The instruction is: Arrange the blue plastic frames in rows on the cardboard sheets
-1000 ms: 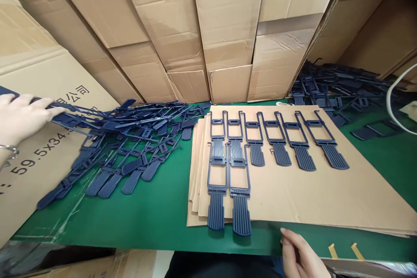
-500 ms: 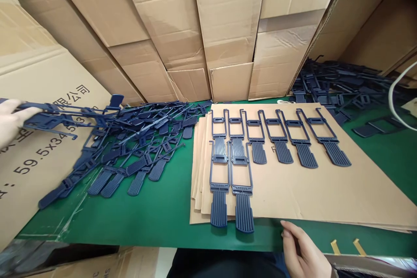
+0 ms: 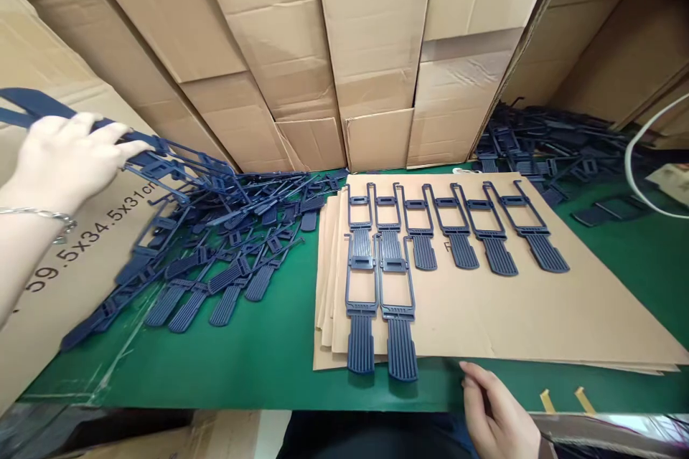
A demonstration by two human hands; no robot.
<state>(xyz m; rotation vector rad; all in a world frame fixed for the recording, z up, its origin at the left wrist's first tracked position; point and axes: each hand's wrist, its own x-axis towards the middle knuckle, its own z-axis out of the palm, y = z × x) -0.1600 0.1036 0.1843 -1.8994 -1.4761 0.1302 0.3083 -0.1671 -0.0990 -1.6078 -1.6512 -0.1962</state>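
Observation:
On the left, my left hand (image 3: 75,161) is closed around several dark blue plastic frames with ribbed tabs (image 3: 46,104), lifted above the table; their far ends overlap the loose pile (image 3: 231,251), so I cannot tell where they part from it. My right hand (image 3: 500,409) rests at the table's front edge, fingers loosely curled together, nothing visible in them. Just beyond it lies a stack of cardboard sheets (image 3: 484,323). Matching frames stand in a row on the top sheet, tabs towards me. Two more frames (image 3: 402,348) lie in front, their tabs overhanging the sheet's near edge.
Cardboard boxes (image 3: 377,36) wall off the back of the green table (image 3: 258,366). A printed carton flap (image 3: 80,258) leans at the left. Another heap of blue parts (image 3: 549,136) sits at the back right, near a white cable (image 3: 632,165). Yellow tape strips (image 3: 584,400) hang at the front edge.
My left hand has come further into view, moving right and up with the frames, whose near ends now tilt higher. The right hand and the laid-out frames stay put, with a slight view shift.

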